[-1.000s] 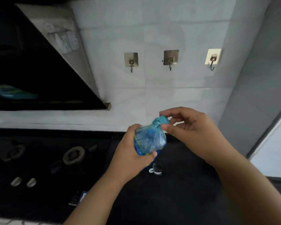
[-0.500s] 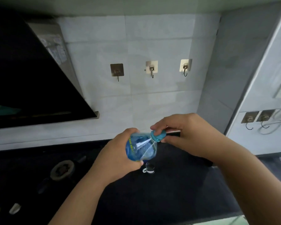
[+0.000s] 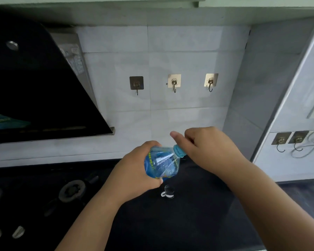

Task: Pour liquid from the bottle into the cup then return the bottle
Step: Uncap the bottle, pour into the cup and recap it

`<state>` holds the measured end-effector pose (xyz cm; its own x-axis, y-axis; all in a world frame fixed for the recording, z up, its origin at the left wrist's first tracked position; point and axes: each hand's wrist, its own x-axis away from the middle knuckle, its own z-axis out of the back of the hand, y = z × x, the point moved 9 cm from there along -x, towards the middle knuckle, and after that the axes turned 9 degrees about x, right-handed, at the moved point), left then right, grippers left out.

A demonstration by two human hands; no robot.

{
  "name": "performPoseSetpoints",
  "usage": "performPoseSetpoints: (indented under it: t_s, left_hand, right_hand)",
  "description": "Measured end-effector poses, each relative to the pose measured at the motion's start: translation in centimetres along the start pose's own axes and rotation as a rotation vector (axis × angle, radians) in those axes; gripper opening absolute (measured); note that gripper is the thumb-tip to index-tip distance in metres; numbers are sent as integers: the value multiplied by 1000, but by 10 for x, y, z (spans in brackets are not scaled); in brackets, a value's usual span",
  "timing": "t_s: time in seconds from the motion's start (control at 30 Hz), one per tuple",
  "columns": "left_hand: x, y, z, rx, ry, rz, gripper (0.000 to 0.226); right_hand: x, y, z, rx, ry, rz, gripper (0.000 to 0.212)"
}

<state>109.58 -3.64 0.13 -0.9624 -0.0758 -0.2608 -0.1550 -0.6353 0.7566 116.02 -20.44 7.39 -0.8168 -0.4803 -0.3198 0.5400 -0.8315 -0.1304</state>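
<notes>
Bare black counter (image 3: pixel 198 223) surrounds the cup (image 3: pixel 168 192); burner (image 3: pixel 72 191) lies left.

Blue bottle (image 3: pixel 161 164) tilted in left hand (image 3: pixel 134 175), right hand (image 3: pixel 209 148) at its cap (image 3: pixel 179 150), above cup (image 3: pixel 168 192).

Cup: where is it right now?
Head view: the small clear cup stands on the black counter, lower centre, just below the blue bottle in the left hand, right of the stove burner.
</notes>
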Motion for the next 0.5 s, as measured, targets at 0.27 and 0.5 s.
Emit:
performPoseSetpoints:
  t_s: [0.27,0.5]
  left_hand:
    - [5,-5,7,-22,20,5,79]
    - [5,-6,8,-96,22,-21,78]
  right_hand:
    - [11,-8,-8,-243,-98,216,33]
    - [8,-12,-19,102,3,60,57]
